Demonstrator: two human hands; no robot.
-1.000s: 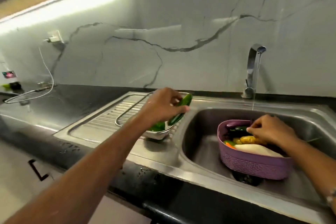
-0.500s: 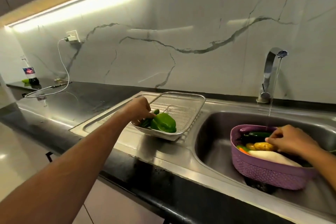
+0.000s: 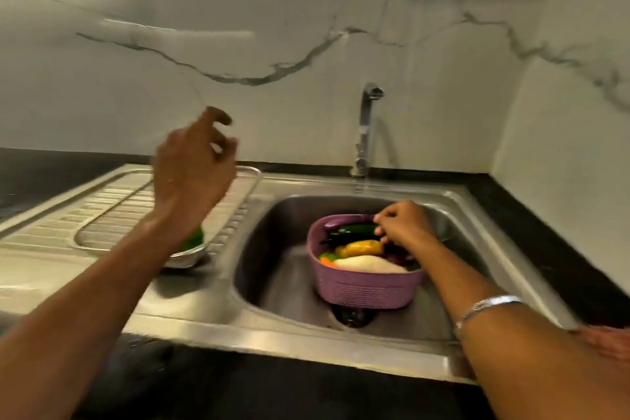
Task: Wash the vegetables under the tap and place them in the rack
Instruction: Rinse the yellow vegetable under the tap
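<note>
left hand raised over rack, fingers loosely spread; right hand fingers pinching cucumber in basket.

The sink and ribbed drainboard are brushed steel with a dull sheen, the tap polished metal. The purple basket is matt perforated plastic. The wall is smooth veined marble; the bench glossy black stone.

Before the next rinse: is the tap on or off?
On: a thin stream falls from the tap toward the sink.
</note>
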